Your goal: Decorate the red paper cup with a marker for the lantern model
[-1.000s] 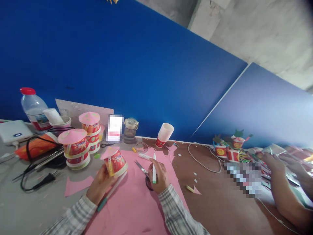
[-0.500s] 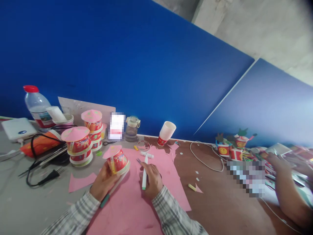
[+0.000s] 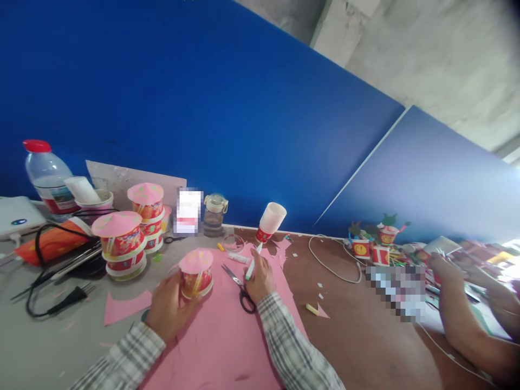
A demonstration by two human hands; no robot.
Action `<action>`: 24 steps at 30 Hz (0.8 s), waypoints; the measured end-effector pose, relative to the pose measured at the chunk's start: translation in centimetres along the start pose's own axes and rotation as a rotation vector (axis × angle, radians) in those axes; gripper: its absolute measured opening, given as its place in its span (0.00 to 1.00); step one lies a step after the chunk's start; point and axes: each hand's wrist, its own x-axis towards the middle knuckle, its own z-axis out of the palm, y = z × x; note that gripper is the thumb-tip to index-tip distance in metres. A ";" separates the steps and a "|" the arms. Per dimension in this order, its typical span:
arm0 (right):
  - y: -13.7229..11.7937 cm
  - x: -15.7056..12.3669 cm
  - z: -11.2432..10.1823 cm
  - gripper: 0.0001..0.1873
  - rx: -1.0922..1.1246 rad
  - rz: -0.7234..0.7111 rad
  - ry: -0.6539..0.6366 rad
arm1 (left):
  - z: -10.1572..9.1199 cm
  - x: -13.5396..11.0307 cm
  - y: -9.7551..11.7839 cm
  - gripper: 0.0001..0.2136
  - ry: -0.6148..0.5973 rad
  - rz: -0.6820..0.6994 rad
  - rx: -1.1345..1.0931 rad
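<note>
My left hand (image 3: 168, 307) is wrapped round a red paper cup with a pink cone lid (image 3: 196, 272), which stands upright on the pink paper sheet (image 3: 219, 341). My right hand (image 3: 260, 279) is closed on a white marker with a green end (image 3: 253, 262), reaching toward the far edge of the sheet. Black-handled scissors (image 3: 240, 286) lie on the sheet just left of my right hand. A white glue stick (image 3: 239, 258) rests beyond the scissors.
Two stacks of lidded red cups (image 3: 119, 242) stand at left, with a water bottle (image 3: 45, 176), black cables (image 3: 49, 281) and a small jar (image 3: 213, 214) behind. A stack of white cups (image 3: 270, 221) leans near the blue partition. Another person's hands (image 3: 459, 281) work among craft cups at right.
My left hand has set the tilted cup upright on the pink sheet. My right hand has moved forward with the marker, leaving the scissors uncovered.
</note>
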 end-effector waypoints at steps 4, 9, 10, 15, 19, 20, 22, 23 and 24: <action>0.3 1.4 1.2 0.30 -0.009 -0.009 -0.051 | 0.3 -0.2 -0.6 0.20 0.015 -0.028 0.193; 0.8 1.4 2.0 0.31 -0.035 0.007 -0.095 | 0.8 -0.4 -1.0 0.25 0.006 -0.028 0.275; 0.8 1.3 2.0 0.31 -0.038 0.011 -0.099 | 0.9 -0.4 -1.1 0.26 0.005 -0.029 0.278; 0.6 1.2 1.5 0.30 -0.031 0.026 -0.098 | 1.2 -0.7 -1.8 0.27 -0.026 -0.066 0.280; -0.7 2.3 0.8 0.30 0.014 -0.011 -0.108 | 1.3 -0.7 -2.1 0.27 -0.052 -0.088 0.275; -1.2 2.8 0.8 0.29 0.028 -0.031 -0.126 | 1.4 -0.7 -2.2 0.28 -0.056 -0.097 0.276; -2.2 4.1 1.4 0.26 0.052 -0.070 -0.173 | 1.5 -0.8 -2.3 0.31 -0.062 -0.107 0.280; -2.7 4.8 1.9 0.24 0.059 -0.090 -0.197 | 1.6 -0.8 -2.4 0.32 -0.062 -0.107 0.280; -3.2 5.5 2.6 0.21 0.065 -0.106 -0.218 | 1.6 -0.8 -2.4 0.33 -0.062 -0.105 0.279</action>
